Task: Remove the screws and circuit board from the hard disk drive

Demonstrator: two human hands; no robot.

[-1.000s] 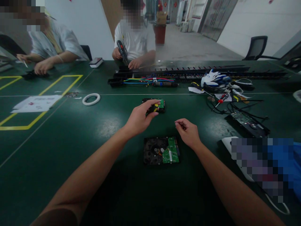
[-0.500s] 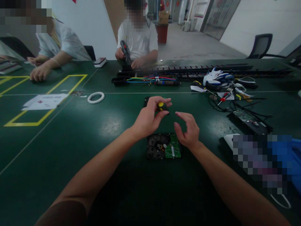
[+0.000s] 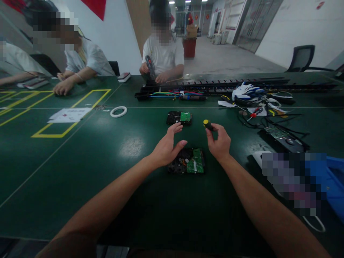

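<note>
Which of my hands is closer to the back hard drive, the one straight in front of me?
Left. Your left hand is right by the near edge of the back hard drive. Your right hand, holding a yellow-ended handle, is farther off, to the drive's right.

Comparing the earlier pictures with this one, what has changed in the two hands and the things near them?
The yellow-ended tool moved rightward, from the left hand to the right hand. The left hand let go and is now open; the right, open in the previous picture, grasps it. The near hard drive and far hard drive stayed lying in place.
</note>
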